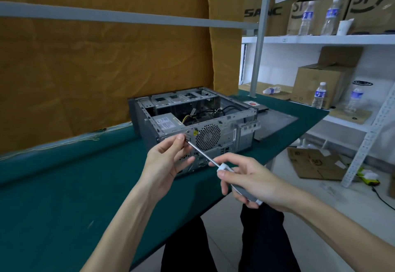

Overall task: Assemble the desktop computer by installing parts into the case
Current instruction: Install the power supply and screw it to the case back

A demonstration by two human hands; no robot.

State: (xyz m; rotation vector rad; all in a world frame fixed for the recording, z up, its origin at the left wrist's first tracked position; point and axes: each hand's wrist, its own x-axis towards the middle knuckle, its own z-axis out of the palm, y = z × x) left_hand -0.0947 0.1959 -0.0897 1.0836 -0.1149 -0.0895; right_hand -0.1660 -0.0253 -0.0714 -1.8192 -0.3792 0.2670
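Observation:
An open grey computer case (226, 130) lies on its side on the green table (53, 190), its rear panel with the fan grille toward me. Inside sit a power supply (166, 122) and loose cables (213, 112). My right hand (254, 183) grips the white and grey handle of a screwdriver (232, 178). The shaft slants up and left, and its tip meets the rear panel beside the yellow warning sticker. My left hand (168, 158) pinches at the tip there, thumb and forefinger together; whether a screw is between them is hidden.
The case's side panel (275, 122) lies flat on the table behind the case. White shelves (320, 39) at the right carry cardboard boxes and several water bottles. A flattened box (314, 164) lies on the floor. An orange cloth (106, 57) hangs behind the table.

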